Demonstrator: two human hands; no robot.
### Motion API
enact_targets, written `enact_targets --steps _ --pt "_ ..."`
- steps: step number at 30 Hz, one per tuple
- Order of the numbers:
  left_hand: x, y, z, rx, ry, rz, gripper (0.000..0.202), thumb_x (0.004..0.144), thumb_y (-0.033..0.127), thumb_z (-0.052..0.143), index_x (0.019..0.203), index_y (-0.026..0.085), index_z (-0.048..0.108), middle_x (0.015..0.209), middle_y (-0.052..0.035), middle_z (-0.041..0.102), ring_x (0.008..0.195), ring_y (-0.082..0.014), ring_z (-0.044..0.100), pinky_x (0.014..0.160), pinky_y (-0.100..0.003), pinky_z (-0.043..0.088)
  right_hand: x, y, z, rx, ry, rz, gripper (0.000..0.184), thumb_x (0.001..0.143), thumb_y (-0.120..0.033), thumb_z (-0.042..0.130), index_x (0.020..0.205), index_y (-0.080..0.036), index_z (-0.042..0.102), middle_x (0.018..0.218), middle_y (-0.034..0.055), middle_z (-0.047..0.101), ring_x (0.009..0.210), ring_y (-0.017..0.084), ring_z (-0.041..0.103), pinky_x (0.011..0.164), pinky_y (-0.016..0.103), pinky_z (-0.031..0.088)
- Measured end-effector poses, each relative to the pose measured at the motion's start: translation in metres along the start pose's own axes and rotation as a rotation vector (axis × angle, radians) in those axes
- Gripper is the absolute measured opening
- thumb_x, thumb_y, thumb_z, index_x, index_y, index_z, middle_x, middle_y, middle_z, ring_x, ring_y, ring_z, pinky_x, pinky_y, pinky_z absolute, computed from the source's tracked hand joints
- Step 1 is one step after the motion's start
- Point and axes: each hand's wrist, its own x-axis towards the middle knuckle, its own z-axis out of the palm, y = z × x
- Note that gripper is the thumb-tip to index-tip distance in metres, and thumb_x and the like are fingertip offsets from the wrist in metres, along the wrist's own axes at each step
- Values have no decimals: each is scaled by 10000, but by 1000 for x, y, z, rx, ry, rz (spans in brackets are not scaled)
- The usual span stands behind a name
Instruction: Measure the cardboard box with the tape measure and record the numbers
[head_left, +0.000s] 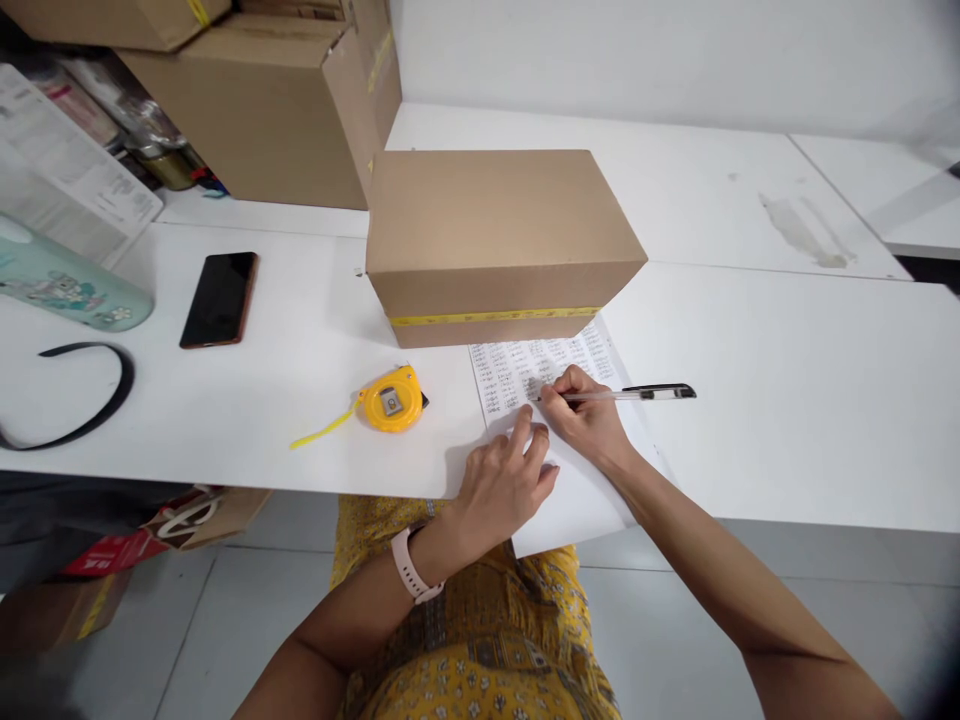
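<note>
My right hand (586, 415) is closed around a pen (652, 392), its tip down on a sheet of paper (570, 500). Columns of small handwriting fill the sheet's upper part; the lower part is blank and overhangs the table's front edge. Resting on the paper just left of the pen, my left hand (506, 475) has its fingers bent but apart, holding nothing. A closed cardboard box (502, 215) with a yellow tape band stands over the sheet's top end. To the left of my hands lies a yellow tape measure (391, 400) with a yellow strap.
A dark phone (219, 300), a black band (112, 400) and a pale green bottle (71, 280) lie on the left of the white table (787, 400). Larger cardboard boxes (262, 120) stand at the back left. A paper bag (217, 515) is below the table's edge.
</note>
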Motion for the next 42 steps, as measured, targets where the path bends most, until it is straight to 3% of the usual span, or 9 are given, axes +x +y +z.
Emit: enact_targets --steps 42 --pt "-1 -2 1 7 3 15 428 1025 396 522 1387 172 567 1587 -168 471 959 -220 742 693 -315 628 1 -5 0 10 52 32 292 828 -272 676 659 -234 440 572 -56 414 536 106 348 503 269 288"
